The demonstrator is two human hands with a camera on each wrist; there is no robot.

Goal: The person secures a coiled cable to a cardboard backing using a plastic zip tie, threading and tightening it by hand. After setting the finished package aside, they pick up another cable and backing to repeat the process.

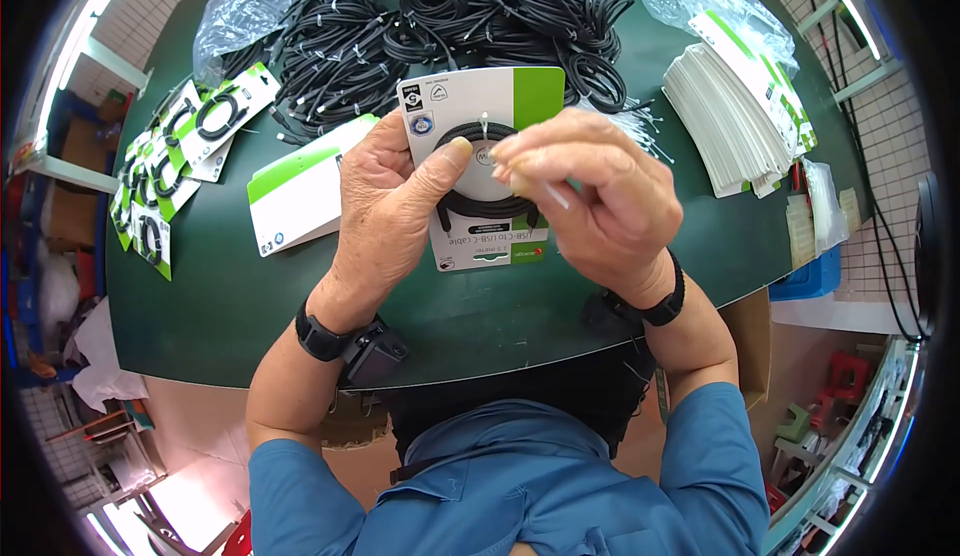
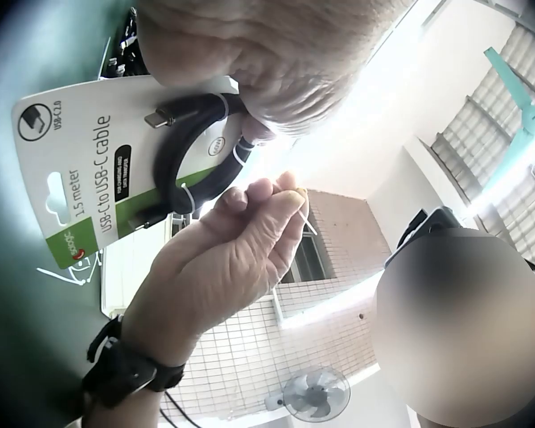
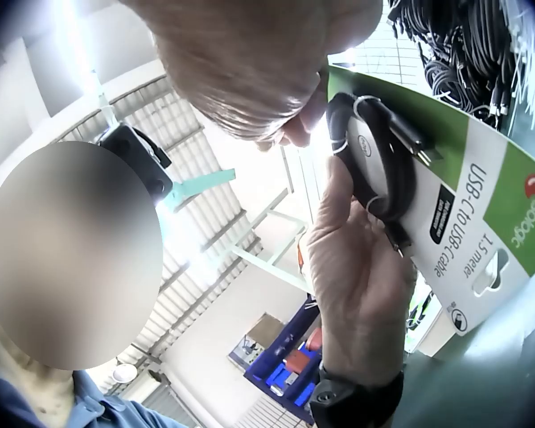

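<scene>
My left hand [image 1: 385, 191] grips a white and green packaging card [image 1: 540, 91] by its left side, the thumb pressing on a coiled black USB-C cable [image 1: 462, 204] that lies against the card. White cable ties [image 2: 186, 198] bind the coil to the card in the left wrist view. Close over the card's right side is my right hand [image 1: 615, 196], its thumb and fingertips pinching a thin white cable tie [image 2: 310, 225]. Printed on the card in the right wrist view are "USB-C to USB-C cable" and a hanging slot [image 3: 493, 273].
A large heap of black cables [image 1: 440, 16] covers the table's [image 1: 200, 296] far side. Finished cable cards [image 1: 165, 171] lie at left, near blank cards [image 1: 300, 191]. More cards [image 1: 715, 116] are stacked at right. Loose cable ties [image 1: 640, 131] and plastic bags [image 1: 720, 6] lie behind.
</scene>
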